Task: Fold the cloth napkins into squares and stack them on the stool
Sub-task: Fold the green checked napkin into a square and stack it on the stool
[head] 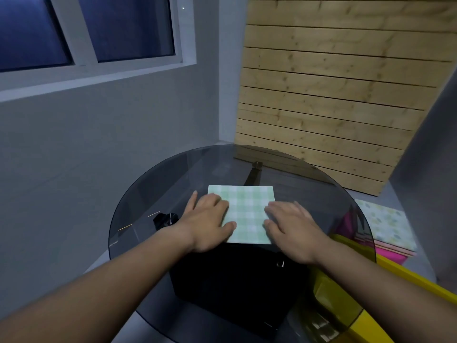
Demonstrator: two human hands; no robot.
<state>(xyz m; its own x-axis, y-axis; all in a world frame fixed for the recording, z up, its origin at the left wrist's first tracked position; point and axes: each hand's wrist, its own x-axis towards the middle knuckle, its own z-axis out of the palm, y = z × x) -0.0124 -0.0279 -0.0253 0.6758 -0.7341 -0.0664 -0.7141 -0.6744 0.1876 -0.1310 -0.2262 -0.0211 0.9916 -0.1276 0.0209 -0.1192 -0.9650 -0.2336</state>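
1. Two bare forearms reach forward over the round smoked-glass surface (148, 194), both palms down.
2. The left hand (207, 219) lies flat on the left edge of the pale green checked cloth napkin (247, 206). Its grip is wide and holds nothing: the fingers are straight and spread, the thumb rests on the cloth, and the outermost finger reaches past the cloth's left edge.
3. The napkin lies folded into a rectangle, flat on the glass at about the middle of the surface, between the two hands.
4. The right hand (289, 226) presses the napkin's right edge, fingers straight and pointing left. Its grip is likewise wide and holds nothing.
5. Under the glass, a black boxy object (235, 280) shows below the wrists.
6. Far left, a white-framed window (86, 33) with dark panes sits in a grey wall (74, 144).
7. Ahead to the right, a pale wooden slatted panel (321, 95) leans.
8. Right of the surface lies a stack of folded cloths (388, 224), leaf-patterned on top and pink beneath, just beside a yellow plastic object (408, 276).
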